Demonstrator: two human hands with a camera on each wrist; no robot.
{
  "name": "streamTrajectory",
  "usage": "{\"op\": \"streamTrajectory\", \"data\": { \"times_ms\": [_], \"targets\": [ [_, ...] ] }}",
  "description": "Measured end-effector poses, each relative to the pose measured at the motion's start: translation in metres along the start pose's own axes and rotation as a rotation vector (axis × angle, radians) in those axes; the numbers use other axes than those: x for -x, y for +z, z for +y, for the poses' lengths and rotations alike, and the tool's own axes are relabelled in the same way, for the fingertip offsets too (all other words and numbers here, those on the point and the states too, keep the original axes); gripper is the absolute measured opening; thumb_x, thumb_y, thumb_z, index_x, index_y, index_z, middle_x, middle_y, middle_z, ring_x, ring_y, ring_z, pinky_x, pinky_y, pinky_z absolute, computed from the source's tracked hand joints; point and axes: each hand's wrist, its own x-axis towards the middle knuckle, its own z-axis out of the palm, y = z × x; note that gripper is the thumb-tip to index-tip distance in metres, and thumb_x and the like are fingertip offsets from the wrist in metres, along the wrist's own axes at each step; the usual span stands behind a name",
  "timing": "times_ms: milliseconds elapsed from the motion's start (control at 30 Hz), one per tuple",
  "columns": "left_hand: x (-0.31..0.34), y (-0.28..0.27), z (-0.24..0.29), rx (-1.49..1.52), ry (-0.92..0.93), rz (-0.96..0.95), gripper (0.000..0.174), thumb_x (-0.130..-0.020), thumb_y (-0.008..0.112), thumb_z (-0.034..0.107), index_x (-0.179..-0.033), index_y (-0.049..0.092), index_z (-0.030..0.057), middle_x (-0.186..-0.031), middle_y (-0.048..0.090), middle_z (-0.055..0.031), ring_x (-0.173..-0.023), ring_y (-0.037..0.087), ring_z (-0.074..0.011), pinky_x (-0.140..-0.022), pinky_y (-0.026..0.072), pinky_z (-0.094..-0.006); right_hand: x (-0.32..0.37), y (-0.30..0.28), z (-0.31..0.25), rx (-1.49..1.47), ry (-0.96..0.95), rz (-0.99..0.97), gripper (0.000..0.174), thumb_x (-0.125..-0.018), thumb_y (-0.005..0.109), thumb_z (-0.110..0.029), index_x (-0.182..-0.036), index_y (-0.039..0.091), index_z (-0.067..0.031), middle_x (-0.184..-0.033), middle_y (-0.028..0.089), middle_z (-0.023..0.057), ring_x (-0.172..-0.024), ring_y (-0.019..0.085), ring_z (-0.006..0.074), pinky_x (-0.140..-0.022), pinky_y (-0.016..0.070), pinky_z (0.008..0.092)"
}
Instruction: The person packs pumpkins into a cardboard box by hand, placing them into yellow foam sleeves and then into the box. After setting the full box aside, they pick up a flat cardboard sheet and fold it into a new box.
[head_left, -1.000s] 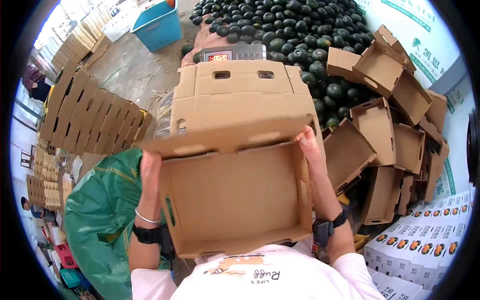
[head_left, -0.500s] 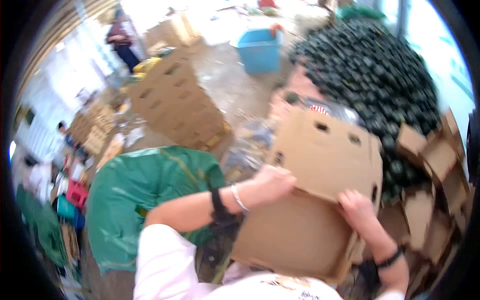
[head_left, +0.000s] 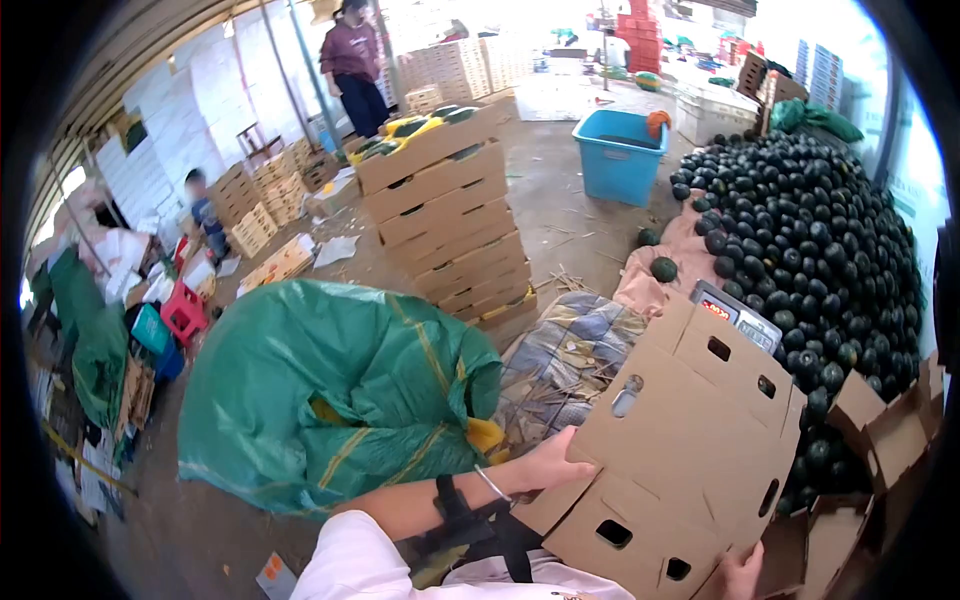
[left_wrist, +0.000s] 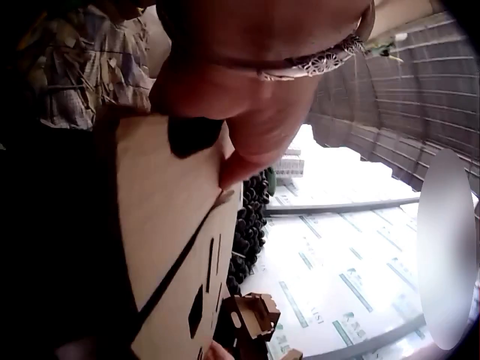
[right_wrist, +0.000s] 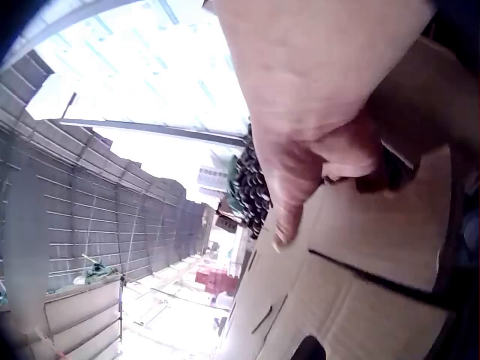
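A flat brown cardboard box blank (head_left: 690,420) with oval hand holes and fold lines lies in front of my body, tilted in the head view. My left hand (head_left: 558,462) grips its left edge beside a fold; in the left wrist view the thumb lies on the board and the fingers are hidden beyond the edge. Low on the right, my right hand (head_left: 742,574) grips the near right edge. The right wrist view shows that thumb on the board (right_wrist: 352,232), with the other fingers curled at a dark opening. A scale (head_left: 735,318) with a red display sits just past the blank.
A heap of dark green squash (head_left: 800,230) lies behind on the right, above open cardboard trays (head_left: 895,440). Left of me is a green plastic sack (head_left: 320,380). Beyond it stand stacked filled boxes (head_left: 445,210), and a blue tub (head_left: 620,160) is farther off.
The head view has swung left and upward. The open tray held between my hands no longer shows as one; my hands now hold a flat blank, the right hand lower and nearer me.
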Motion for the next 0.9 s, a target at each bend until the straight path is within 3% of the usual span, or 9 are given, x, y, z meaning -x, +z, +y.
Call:
{"op": "streamTrajectory", "data": {
  "times_ms": [133,233,333,467,567,667,700,800,900],
  "targets": [
    [0.028,0.009,0.065,-0.486,-0.367,0.080,0.070,-0.086,0.062,0.028,-0.136,0.030,-0.0082,-0.134,0.045,-0.0310,-0.125,0.048,-0.0366,-0.103,0.0391,-0.0389,0.015,0.024,-0.077,0.444,0.090,0.143,0.081,-0.081,0.072,-0.025,-0.144,0.028,0.0017,-0.138,0.043,0.0259,-0.126,0.044,0.0391,-0.106,0.0361,0.0419],
    [0.034,0.023,0.027,-0.956,0.051,0.362,0.077,-0.087,0.057,0.028,-0.141,0.021,-0.0122,-0.145,0.030,-0.0322,-0.138,0.030,-0.0407,-0.112,0.0277,-0.0448,0.012,0.026,-0.076,0.555,-0.061,0.188,0.080,-0.081,0.072,-0.025,-0.143,0.029,0.0032,-0.141,0.038,0.0292,-0.128,0.042,0.0421,-0.107,0.0343,0.0442],
    [0.035,0.050,0.054,-1.199,0.232,0.285,0.088,-0.082,0.065,0.030,-0.141,0.017,-0.0153,-0.148,0.024,-0.0304,-0.141,0.023,-0.0397,-0.113,0.0226,-0.0489,0.009,0.043,-0.075,0.942,-0.497,0.211,0.072,-0.084,0.067,-0.020,-0.140,0.032,0.0067,-0.143,0.037,0.0296,-0.130,0.037,0.0435,-0.109,0.0322,0.0455],
    [0.003,0.074,0.023,-1.205,0.578,0.111,0.084,-0.076,0.068,0.034,-0.136,0.034,-0.0139,-0.146,0.029,-0.0275,-0.138,0.029,-0.0364,-0.113,0.0227,-0.0502,-0.015,0.072,-0.056,0.982,-0.675,-0.035,0.049,-0.089,0.057,-0.013,-0.130,0.046,0.0099,-0.137,0.044,0.0287,-0.126,0.042,0.0422,-0.108,0.0342,0.0452],
    [-0.022,0.051,0.020,-1.413,0.760,0.011,0.073,-0.069,0.070,0.038,-0.125,0.053,-0.0063,-0.131,0.045,-0.0219,-0.124,0.042,-0.0314,-0.107,0.0311,-0.0459,-0.035,0.032,-0.081,0.883,-0.782,-0.311,0.045,-0.087,0.062,-0.013,-0.130,0.052,-0.0014,-0.132,0.049,0.0256,-0.116,0.050,0.0417,-0.098,0.0434,0.0458],
    [-0.013,0.014,0.068,-1.175,0.727,-0.364,0.057,-0.068,0.071,0.037,-0.114,0.061,0.0043,-0.113,0.051,-0.0159,-0.113,0.047,-0.0281,-0.095,0.0393,-0.0440,-0.029,-0.001,-0.113,1.088,-0.831,-0.547,0.039,-0.084,0.068,-0.015,-0.122,0.060,-0.0101,-0.116,0.058,0.0226,-0.106,0.055,0.0430,-0.089,0.0479,0.0446],
    [-0.004,0.006,0.083,-1.294,0.894,-0.233,0.037,-0.068,0.074,0.030,-0.097,0.064,0.0096,-0.091,0.052,-0.0083,-0.095,0.053,-0.0253,-0.084,0.0426,-0.0423,-0.040,-0.013,-0.103,1.086,-0.844,-0.525,0.034,-0.084,0.069,-0.015,-0.117,0.062,-0.0095,-0.111,0.061,0.0219,-0.102,0.058,0.0408,-0.086,0.0486,0.0427],
    [-0.013,-0.004,0.090,-1.157,0.734,0.247,0.030,-0.070,0.077,0.028,-0.085,0.061,0.0085,-0.078,0.053,-0.0050,-0.083,0.055,-0.0249,-0.076,0.0434,-0.0392,-0.051,-0.028,-0.107,0.890,-0.689,-0.280,0.028,-0.085,0.068,-0.015,-0.112,0.065,-0.0072,-0.105,0.064,0.0199,-0.098,0.060,0.0353,-0.084,0.0489,0.0396],
    [0.018,-0.018,0.124,0.003,0.295,0.461,0.027,-0.072,0.075,0.026,-0.078,0.055,0.0077,-0.068,0.050,-0.0037,-0.072,0.053,-0.0267,-0.069,0.0430,-0.0379,-0.033,-0.016,-0.105,0.373,-0.298,0.008,0.027,-0.087,0.067,-0.014,-0.113,0.064,-0.0048,-0.105,0.065,0.0180,-0.099,0.060,0.0305,-0.084,0.0483,0.0380]
  ]
}}
